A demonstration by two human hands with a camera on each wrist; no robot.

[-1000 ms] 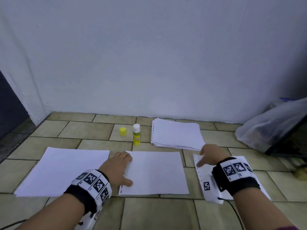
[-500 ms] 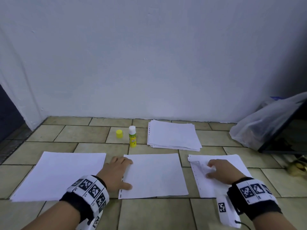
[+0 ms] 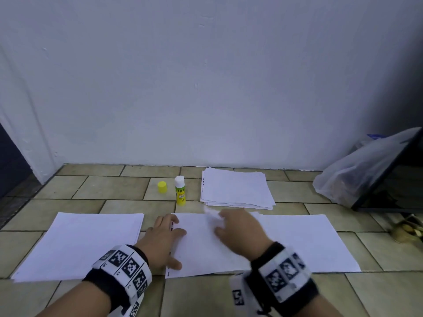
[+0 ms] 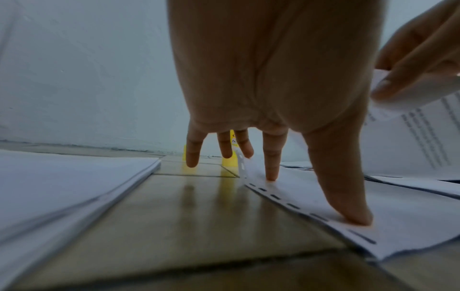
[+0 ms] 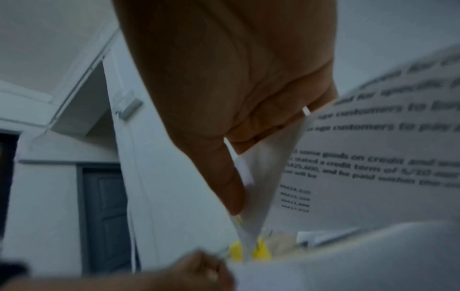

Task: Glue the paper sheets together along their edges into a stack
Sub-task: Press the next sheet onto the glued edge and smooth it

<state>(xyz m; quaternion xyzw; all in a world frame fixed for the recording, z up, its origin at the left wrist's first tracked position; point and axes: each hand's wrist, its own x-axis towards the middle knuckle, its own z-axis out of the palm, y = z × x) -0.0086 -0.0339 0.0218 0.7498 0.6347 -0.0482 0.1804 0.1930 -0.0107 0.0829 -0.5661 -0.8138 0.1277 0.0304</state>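
a: how did the paper look, and where was it?

b: a white middle sheet (image 3: 201, 250) lay flat on the tiled floor (image 3: 114, 186), with a row of dark dashes along its left edge. another sheet (image 3: 211, 213), printed with text on its under side, was lifted above it. one paper pile (image 3: 75, 245) lay to the left, a single page (image 3: 304, 243) to the right, and a stack (image 3: 237, 188) near the wall.

a: and the fingers?

b: the left hand (image 3: 160, 241) had its fingers spread; the thumb and index pressed the dashed edge. the right hand (image 3: 238, 232) pinched the lifted sheet at its corner.

a: the glue?

b: the glue stick (image 3: 180, 190) stood upright, uncapped, with its yellow cap (image 3: 162, 187) just beside it.
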